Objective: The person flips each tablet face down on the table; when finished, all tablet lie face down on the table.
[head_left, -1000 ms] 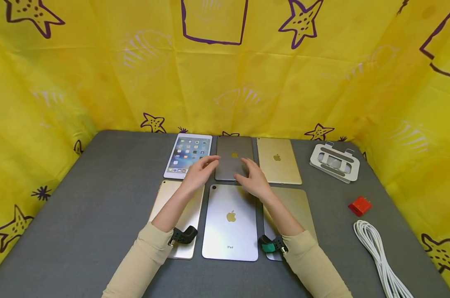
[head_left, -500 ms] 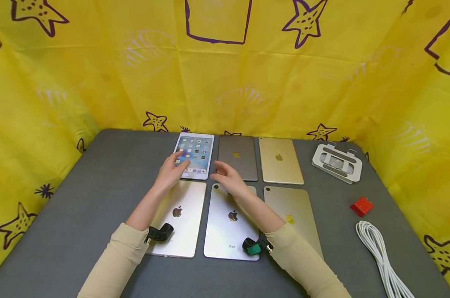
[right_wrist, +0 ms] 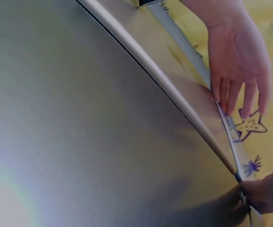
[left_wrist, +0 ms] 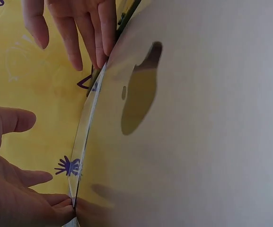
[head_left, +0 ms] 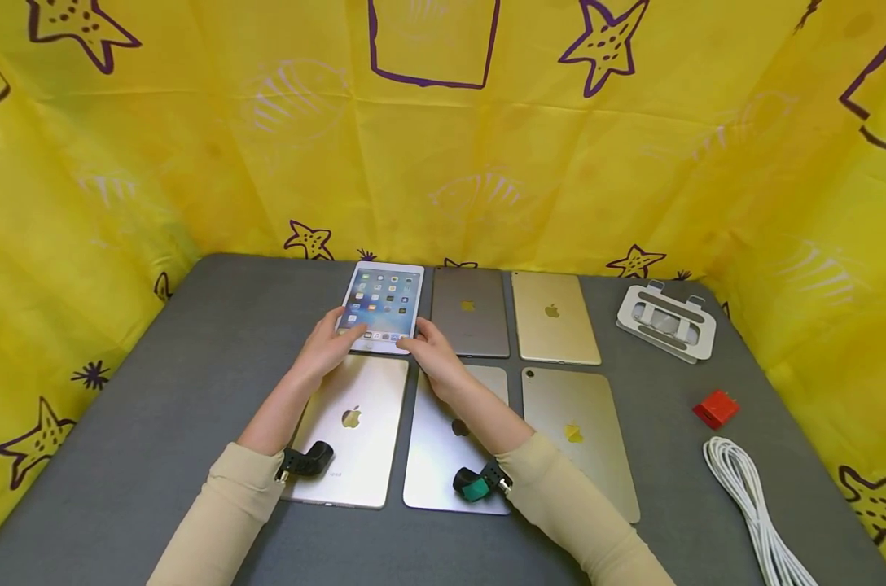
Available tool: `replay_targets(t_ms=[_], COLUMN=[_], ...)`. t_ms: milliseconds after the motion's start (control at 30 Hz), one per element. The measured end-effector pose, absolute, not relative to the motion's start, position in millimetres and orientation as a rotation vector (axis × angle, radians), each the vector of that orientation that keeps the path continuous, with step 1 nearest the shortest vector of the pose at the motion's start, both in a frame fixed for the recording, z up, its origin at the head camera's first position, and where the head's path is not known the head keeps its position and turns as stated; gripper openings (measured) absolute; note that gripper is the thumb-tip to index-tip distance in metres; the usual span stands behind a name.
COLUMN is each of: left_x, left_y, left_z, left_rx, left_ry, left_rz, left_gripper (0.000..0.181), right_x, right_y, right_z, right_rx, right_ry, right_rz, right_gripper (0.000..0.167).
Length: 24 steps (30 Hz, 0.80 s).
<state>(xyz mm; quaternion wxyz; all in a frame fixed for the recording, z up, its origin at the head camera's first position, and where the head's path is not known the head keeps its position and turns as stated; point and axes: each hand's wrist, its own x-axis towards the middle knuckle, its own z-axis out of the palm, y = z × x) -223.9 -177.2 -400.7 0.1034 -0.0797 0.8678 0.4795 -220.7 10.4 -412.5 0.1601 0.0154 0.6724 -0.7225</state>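
A white tablet [head_left: 387, 295] with a lit screen of app icons lies face up in the far row. My left hand [head_left: 324, 346] is at its lower left edge, thumb over the screen. At its lower right corner is my right hand [head_left: 432, 352], its fingers along the edge. In the left wrist view the left hand [left_wrist: 13, 184] has its thumb apart from its fingers. In the right wrist view the right hand [right_wrist: 268, 191] is low, fingertips near a tablet edge. Below lie a silver tablet [head_left: 370, 382] and a second silver tablet [head_left: 432, 456], backs up.
To the right lie a dark grey tablet [head_left: 480, 325], a gold tablet [head_left: 560, 334] and a beige tablet [head_left: 604, 439], backs up. Farther right are a white packaging insert [head_left: 633, 317], a red charger plug [head_left: 717, 408] and a coiled white cable [head_left: 751, 496]. Yellow cloth [head_left: 458, 163] surrounds the grey table [head_left: 186, 391].
Both hands have moved left from the dark grey tablet to the white one. The right hand has come up to its lower right corner. The tablets appear unmoved.
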Motion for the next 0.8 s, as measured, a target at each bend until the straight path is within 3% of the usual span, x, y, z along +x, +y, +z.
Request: replay_targets(t_ms=[800], left_x=[-228.3], left_y=[-179.1], left_z=[-405.0], left_rx=[-0.284], left_ry=[2.600], left_rz=[1.440], left_gripper=[0.069], right_x=[-231.2], right_y=[0.5], right_z=[-405.0], right_rx=[0.281], right_ry=[1.794], right_rz=[-2.197], right_gripper=[0.070])
